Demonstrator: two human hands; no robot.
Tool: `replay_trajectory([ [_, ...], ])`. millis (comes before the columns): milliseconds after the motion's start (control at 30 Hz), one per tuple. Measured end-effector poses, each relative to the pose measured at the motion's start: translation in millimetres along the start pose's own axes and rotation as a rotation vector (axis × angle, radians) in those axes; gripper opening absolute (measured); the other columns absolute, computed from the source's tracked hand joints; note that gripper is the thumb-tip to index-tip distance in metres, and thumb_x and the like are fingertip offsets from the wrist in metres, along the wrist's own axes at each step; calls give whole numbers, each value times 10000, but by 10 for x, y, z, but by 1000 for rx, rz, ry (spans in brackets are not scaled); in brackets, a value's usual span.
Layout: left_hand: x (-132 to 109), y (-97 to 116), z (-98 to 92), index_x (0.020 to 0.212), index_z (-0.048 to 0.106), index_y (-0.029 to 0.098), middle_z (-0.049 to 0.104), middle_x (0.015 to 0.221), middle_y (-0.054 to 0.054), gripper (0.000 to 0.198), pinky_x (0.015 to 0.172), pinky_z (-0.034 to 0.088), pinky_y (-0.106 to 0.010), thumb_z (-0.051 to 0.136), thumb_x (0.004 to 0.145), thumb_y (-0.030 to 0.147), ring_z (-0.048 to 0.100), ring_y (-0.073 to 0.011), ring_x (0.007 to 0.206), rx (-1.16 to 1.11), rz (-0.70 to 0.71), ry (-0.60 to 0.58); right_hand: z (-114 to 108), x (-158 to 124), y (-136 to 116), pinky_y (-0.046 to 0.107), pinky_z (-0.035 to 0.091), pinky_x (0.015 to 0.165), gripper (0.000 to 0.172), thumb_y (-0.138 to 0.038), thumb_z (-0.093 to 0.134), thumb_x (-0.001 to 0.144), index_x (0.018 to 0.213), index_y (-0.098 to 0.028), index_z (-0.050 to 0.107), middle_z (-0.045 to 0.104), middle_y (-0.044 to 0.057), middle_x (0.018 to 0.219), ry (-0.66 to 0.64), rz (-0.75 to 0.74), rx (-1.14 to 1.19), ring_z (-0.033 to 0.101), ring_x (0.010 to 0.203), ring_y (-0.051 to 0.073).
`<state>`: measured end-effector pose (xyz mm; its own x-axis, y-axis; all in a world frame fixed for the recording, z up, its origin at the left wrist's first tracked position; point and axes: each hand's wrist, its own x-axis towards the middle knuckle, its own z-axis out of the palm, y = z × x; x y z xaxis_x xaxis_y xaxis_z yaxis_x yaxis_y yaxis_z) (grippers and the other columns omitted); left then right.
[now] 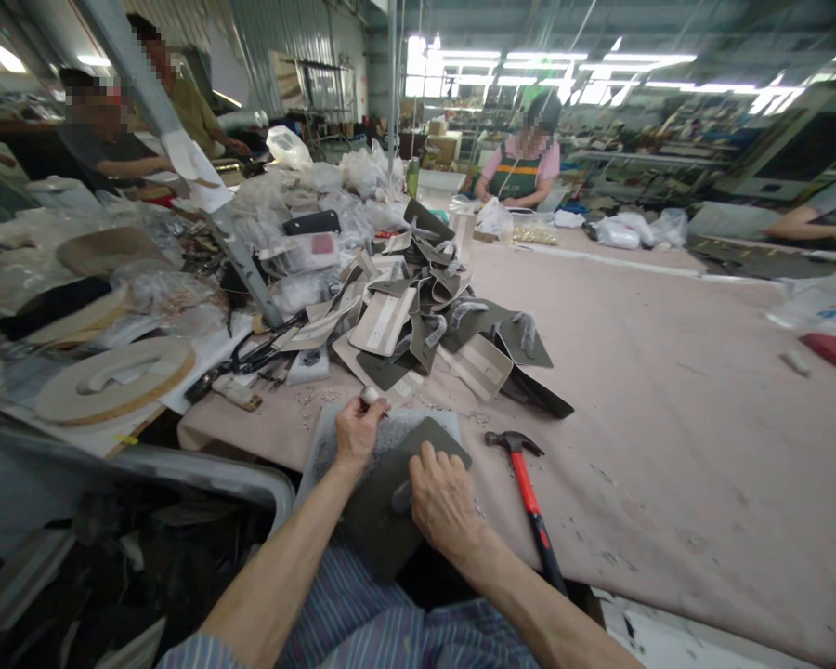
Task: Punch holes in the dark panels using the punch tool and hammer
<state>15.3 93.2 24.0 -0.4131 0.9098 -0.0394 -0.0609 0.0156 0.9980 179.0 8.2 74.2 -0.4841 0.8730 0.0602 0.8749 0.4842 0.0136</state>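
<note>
My left hand [357,432] pinches a small pale, roundish piece [369,396] between thumb and fingers; its exact kind is too small to make out. My right hand [446,492] has its fingers curled on a dark grey-green flat panel [383,520] lying tilted over my lap and the table edge. A clear-wrapped fitting [402,497] shows beside the right fingers, partly covered by them. Under the panel lies a grey speckled board [324,437]. A claw hammer [526,483] with a red and black handle rests to the right of that hand.
Ahead is a heap of similar panels [390,321], some with plastic-wrapped handles. Pliers-like tools [251,362] and a tape roll [111,381] lie left, above a bin [271,478] of dark pieces. Small metal bits dot the table [669,400]. Several other people work farther off.
</note>
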Motion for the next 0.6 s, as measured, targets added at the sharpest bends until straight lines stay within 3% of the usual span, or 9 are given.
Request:
replay_trajectory([
  [133,-5,378,-143,837,705,152,726,762,-18,235,664,499,-237,746,764,371,655,-158,699,117,218,-19,-165,62,66,326,415,657,72,-172,506,910,959,-163,559,640,106,882,-54,275,34,635,760,231],
  [200,-53,420,-153,841,701,155,718,764,-10,211,661,490,-230,740,767,349,642,-149,692,145,248,-86,-154,88,52,301,411,616,157,-254,509,954,1074,-159,544,677,93,891,-80,340,146,669,757,223],
  [333,-145,140,-47,810,695,154,701,728,-12,166,639,483,-229,712,766,314,631,-150,672,159,164,-237,35,90,-65,291,443,650,318,-307,492,994,1275,-159,488,726,93,952,-82,388,350,712,827,229],
  [467,-147,-198,66,867,705,149,727,810,-40,195,704,516,-253,704,769,318,667,-170,739,94,86,-291,159,42,-146,288,463,716,323,-273,435,1009,1293,-148,523,729,125,1038,-72,413,432,719,882,229],
  [600,-86,-316,112,890,705,154,734,837,-45,199,729,527,-265,694,778,318,684,-184,776,102,79,-330,205,18,-140,304,477,763,382,-330,464,991,1289,-108,556,733,152,1007,-105,457,608,713,919,259],
])
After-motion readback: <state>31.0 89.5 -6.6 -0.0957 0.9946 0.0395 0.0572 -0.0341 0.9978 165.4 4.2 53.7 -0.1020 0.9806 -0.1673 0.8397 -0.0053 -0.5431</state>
